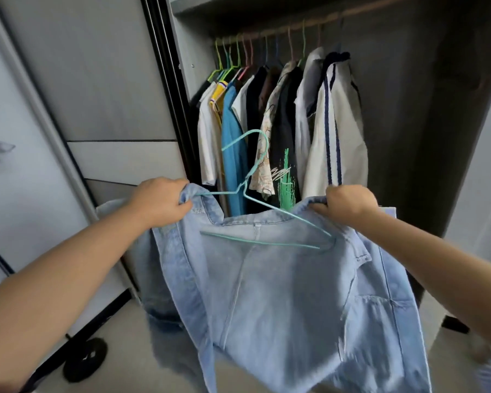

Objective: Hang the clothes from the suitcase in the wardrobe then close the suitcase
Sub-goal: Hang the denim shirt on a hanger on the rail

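Note:
I hold a light blue denim shirt (pixel 281 285) spread open in front of the wardrobe. My left hand (pixel 160 201) grips its left collar edge and my right hand (pixel 347 204) grips the right shoulder edge. A teal wire hanger (pixel 260 242) sits inside the shirt, its right end tucked into the right shoulder and its hook (pixel 255 137) sticking up between my hands. The wardrobe rail (pixel 295 28) runs along the top, with several shirts (pixel 281 123) hanging on coloured hangers. The suitcase is not in view.
The rail's right part (pixel 408 9) beside the white striped shirt (pixel 335 129) holds nothing. A grey sliding door (pixel 97 95) stands to the left. A black wheel (pixel 85 358) sits on the floor at lower left. The wardrobe's right wall (pixel 471 109) is close by.

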### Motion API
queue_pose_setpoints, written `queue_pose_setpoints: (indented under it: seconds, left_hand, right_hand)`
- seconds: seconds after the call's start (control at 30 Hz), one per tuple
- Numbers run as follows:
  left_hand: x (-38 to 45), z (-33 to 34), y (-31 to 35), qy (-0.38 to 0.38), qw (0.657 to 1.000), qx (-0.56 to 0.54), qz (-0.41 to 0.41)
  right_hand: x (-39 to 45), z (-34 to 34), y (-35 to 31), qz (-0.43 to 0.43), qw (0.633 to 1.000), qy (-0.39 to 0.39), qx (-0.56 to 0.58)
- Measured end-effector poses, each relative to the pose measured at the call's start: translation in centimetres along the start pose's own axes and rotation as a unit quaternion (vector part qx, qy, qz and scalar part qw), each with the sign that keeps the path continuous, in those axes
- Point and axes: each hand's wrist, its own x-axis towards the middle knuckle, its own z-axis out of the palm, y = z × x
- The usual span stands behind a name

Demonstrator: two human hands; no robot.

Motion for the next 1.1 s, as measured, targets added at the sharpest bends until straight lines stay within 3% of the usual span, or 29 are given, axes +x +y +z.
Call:
queue_pose_setpoints:
  seconds: [0.27,0.37,0.43,0.5,0.67,1.0,1.1]
  left_hand:
    - [-1.0,-0.1,-0.6,0.060,0.986,-0.155,-0.012]
    - [-1.1,-0.3,-0.4,0.050,0.983,-0.175,0.001]
    - [-0.7,0.4,0.3,0.033,0.993,-0.112,0.022]
    - [-0.5,1.0,1.7,0.014,1.000,-0.005,-0.011]
    - [0.0,1.9,4.1,-0.002,0.984,0.174,-0.021]
    - [1.3,0.9,2.6,0.021,0.969,0.243,-0.023]
    - [1.4,0.3,2.9,0.075,0.971,0.225,0.003]
  right_hand:
    - [0.9,-2.0,0.4,0.029,0.999,0.030,-0.004]
    - [0.9,-2.2,0.8,0.016,0.999,0.037,-0.005]
    - [0.9,-2.5,0.3,0.007,1.000,0.031,0.001]
    - [0.9,-2.9,-0.5,0.008,1.000,0.029,0.005]
    - [0.9,-3.3,-1.2,0.043,0.999,0.028,0.006]
    - [0.7,-5.5,-1.1,0.054,0.998,-0.006,0.030]
    - [0.5,-6.2,-2.9,0.055,0.995,-0.051,0.070]
